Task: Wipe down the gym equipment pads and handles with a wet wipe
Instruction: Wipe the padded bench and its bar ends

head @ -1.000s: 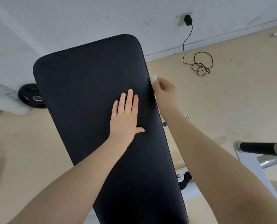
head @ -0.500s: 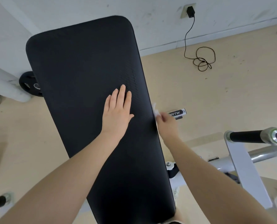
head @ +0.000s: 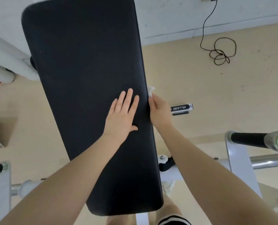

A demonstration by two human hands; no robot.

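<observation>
Head view looks straight down on a long black bench pad [head: 86, 95] with rounded corners and a fine ribbed, matte skin, probably vinyl over foam: firm enough to take pressure, slightly yielding, and grippy rather than slick. The left hand [head: 121, 114] lies flat on its top face, fingers straight and together, holding nothing, bracing the pad. The right hand [head: 159, 111] sits against the pad's right side edge, fingers curled round a crumpled white wet wipe [head: 151, 90] whose tip pokes out above the fingertips, touching that edge. The wipe looks thin, limp and damp; it should bunch easily and is best kept wadded under the fingertips so it does not slip out while dragged along the narrow edge. To the right, well apart, a handle with a black grip [head: 248, 139] and shiny metal end cap juts from a white painted frame [head: 238, 168]; it is hard, cylindrical and suited to a wrap-around wipe. A black cable [head: 222, 52] coils on the beige floor [head: 216, 88].
</observation>
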